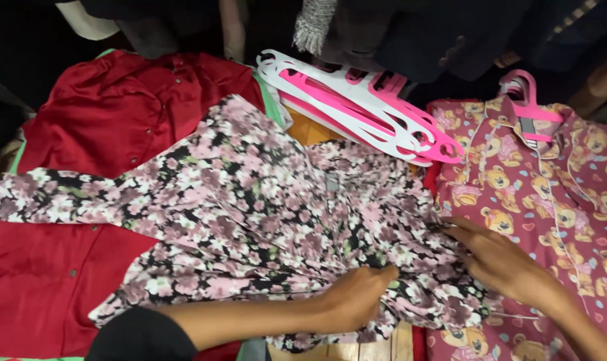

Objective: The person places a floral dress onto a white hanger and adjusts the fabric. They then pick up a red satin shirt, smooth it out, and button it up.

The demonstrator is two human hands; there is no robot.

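Note:
A pink and black floral shirt [250, 194] lies spread across the middle, one sleeve stretched out to the left. My left hand [353, 297] presses flat on its lower right part, fingers pointing right. My right hand [500, 257] rests on the floral shirt's right edge, where it meets a maroon garment printed with teddy bears [557, 194]. Neither hand grips anything that I can see.
A red buttoned shirt [109, 113] lies under the floral one at the left. A stack of pink and white plastic hangers [363, 107] lies at the top centre, and one more pink hanger [527, 100] sits in the bear garment's collar. Dark clothes hang along the top edge.

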